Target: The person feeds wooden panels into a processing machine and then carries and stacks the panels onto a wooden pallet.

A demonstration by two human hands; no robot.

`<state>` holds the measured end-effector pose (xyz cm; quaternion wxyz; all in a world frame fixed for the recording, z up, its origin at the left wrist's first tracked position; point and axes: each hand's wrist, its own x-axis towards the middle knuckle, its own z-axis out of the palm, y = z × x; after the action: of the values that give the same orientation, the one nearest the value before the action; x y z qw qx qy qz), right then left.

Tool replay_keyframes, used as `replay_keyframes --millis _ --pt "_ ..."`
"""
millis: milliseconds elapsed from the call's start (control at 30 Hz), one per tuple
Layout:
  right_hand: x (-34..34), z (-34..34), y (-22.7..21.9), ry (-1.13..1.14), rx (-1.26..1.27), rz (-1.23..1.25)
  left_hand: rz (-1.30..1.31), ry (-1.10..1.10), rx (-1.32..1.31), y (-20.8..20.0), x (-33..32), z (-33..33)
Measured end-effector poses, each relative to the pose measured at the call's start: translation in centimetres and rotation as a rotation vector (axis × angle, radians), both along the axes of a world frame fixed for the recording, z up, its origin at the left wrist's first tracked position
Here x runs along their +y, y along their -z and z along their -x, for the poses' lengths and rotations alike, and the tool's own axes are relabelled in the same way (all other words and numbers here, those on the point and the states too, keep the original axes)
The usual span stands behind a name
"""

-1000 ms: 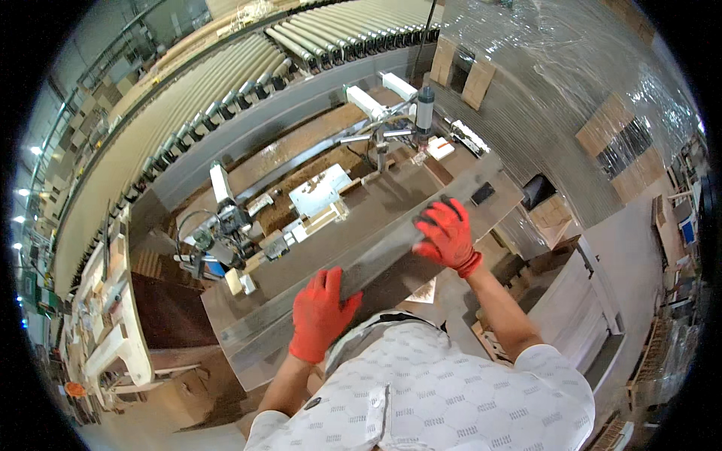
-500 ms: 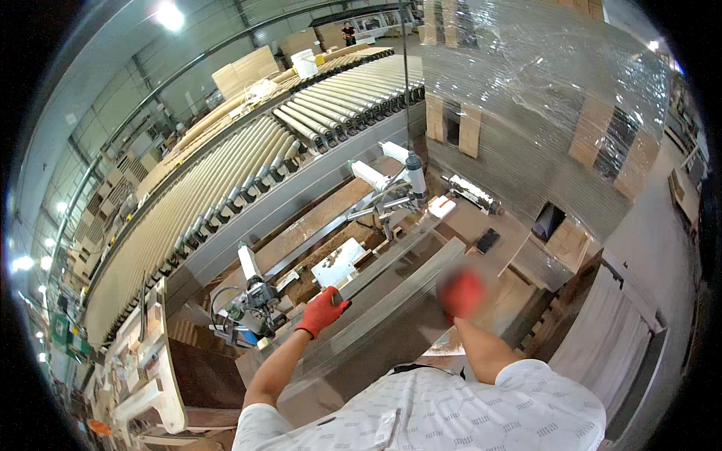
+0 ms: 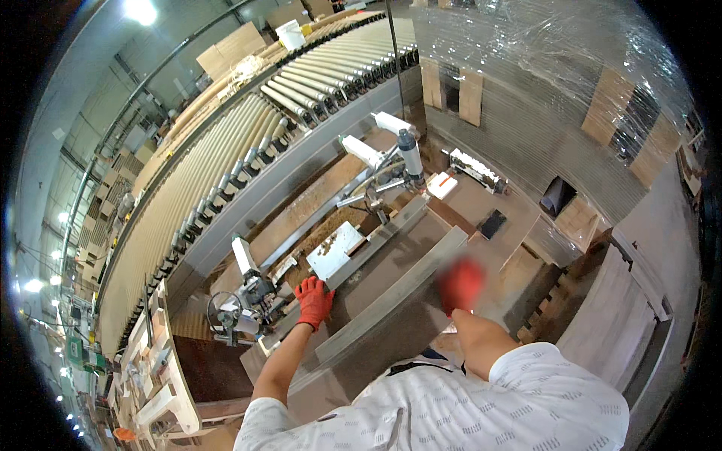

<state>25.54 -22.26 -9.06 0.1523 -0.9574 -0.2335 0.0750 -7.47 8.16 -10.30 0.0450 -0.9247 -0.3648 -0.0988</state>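
My left hand (image 3: 313, 302), in a red glove, lies on the far grey rail (image 3: 380, 246) of a long wooden workpiece, fingers spread over its top. Parallel to it, closer to my body, runs the near grey rail (image 3: 398, 289), with a brown panel (image 3: 391, 267) sunk between the two. Beside the right part of the near rail is my right hand (image 3: 460, 287), also red-gloved; it is blurred, so its fingers cannot be made out. A machine head with a white cylinder (image 3: 245, 257) stands just left of my left hand.
Beyond the workpiece are a white plate (image 3: 335, 249) and a second white-cylinder head (image 3: 408, 154). A roller conveyor (image 3: 218, 158) curves behind. A dark flat rectangular object (image 3: 492, 224) lies at right, before a film-wrapped stack (image 3: 504, 98). A pale board stack (image 3: 609, 301) stands far right.
My left hand has gone from curled at the far rail to spread fingers on top of it. My right hand stays beside the near rail. The view has shifted slightly.
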Motion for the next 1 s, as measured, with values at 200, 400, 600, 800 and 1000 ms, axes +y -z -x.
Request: replay_keyframes --millis 200,400,600,800,1000 --pt "0.6 -0.3 -1.4 -0.020 0.051 0.086 0.038 -0.015 -0.012 1.5 1.0 -3.3" --pt "0.6 0.2 0.9 0.030 -0.060 -0.022 0.071 0.107 -0.035 1.3 2.3 -3.2" --pt "1.2 -0.1 4.6 -0.010 -0.301 0.147 0.131 0.129 0.010 -0.8 2.4 -4.0" --pt "0.7 -1.1 7.5 -0.031 -0.345 0.099 0.201 0.006 0.049 -0.1 1.4 -6.8" --pt "1.0 0.8 2.3 -0.075 -0.309 -0.124 0.304 0.031 0.010 -1.2 2.2 -7.2"
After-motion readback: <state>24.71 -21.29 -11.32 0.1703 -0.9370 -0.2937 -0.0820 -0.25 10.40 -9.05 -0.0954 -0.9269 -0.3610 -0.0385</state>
